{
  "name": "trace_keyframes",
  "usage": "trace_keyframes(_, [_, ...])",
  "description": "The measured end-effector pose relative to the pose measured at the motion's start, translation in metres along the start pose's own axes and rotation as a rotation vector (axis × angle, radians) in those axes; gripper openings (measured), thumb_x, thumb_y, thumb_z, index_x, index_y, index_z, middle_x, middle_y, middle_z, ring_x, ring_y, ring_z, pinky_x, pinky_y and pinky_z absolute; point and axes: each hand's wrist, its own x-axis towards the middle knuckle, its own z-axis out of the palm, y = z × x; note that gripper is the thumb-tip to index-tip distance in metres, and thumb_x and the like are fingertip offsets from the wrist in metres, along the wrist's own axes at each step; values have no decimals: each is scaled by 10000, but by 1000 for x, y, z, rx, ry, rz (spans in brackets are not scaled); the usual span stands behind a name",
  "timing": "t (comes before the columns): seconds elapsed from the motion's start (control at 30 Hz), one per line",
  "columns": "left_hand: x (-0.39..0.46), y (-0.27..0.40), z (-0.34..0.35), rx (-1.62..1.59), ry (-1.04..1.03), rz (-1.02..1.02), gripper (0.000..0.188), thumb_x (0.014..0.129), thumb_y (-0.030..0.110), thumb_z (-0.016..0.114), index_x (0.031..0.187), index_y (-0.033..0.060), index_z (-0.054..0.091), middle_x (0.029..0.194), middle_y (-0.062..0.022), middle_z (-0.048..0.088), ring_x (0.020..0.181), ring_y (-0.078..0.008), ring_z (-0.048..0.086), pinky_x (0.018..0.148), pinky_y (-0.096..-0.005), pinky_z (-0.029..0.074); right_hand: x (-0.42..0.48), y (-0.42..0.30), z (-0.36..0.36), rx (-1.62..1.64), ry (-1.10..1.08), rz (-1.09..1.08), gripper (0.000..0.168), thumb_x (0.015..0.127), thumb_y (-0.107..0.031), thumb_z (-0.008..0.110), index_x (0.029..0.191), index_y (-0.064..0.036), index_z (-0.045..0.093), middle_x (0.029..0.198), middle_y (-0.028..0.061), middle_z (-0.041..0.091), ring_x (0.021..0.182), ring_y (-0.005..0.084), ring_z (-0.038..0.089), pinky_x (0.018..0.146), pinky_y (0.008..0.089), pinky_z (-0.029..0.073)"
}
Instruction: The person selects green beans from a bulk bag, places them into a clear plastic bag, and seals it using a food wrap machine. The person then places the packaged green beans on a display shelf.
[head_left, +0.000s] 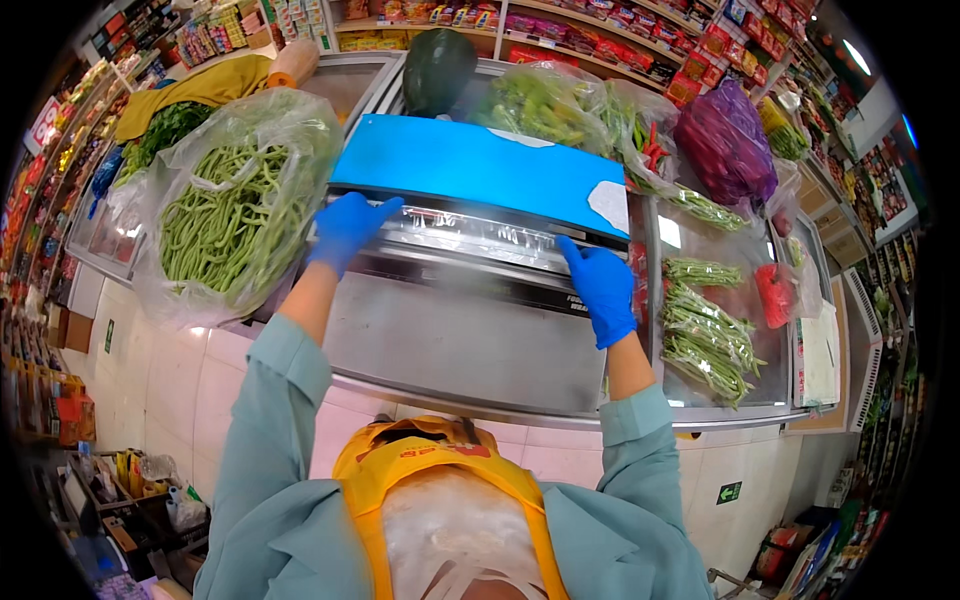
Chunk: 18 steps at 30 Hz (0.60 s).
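A film-wrapping machine with a bare metal plate stands directly before me, a blue board lying over its far part. Between the board and the plate runs a strip of clear cling film, wrinkled and shiny. My left hand, in a blue glove, grips the film's left end, thumb pointing inward. At the right end my right hand, gloved alike, holds the film with its thumb laid on top. The curled fingers of both hands are partly hidden.
A large plastic bag of green beans sits left of the machine. Wrapped bundles of long beans lie on the glass top at right. Behind are a dark green winter melon, bagged greens and a purple bag.
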Motion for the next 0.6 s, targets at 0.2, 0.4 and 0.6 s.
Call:
trace_keyframes(0.2, [-11,-16,4,-928,-2,158,291,810,302,631,759,17,663,686,-38,597,673,-111,548,674,-276,436,-7,-12,17,793,140,-16,263,799,-213,615,707,33,632,610,126,584,595,149,552,577,309,420])
trace_keyframes(0.4, [-192,-78,25,-635,-64,46,246,854,237,586,746,20,628,676,-64,578,662,-125,527,646,-296,424,-171,29,38,556,-84,64,154,768,-132,652,704,-8,586,675,139,556,609,256,541,584,347,433])
trace_keyframes(0.6, [-244,-88,73,-487,42,-27,222,822,275,617,795,56,646,754,-128,623,662,-293,581,616,-352,468,-230,12,92,131,138,-226,156,721,-152,705,645,-67,599,648,105,549,633,283,526,552,375,405])
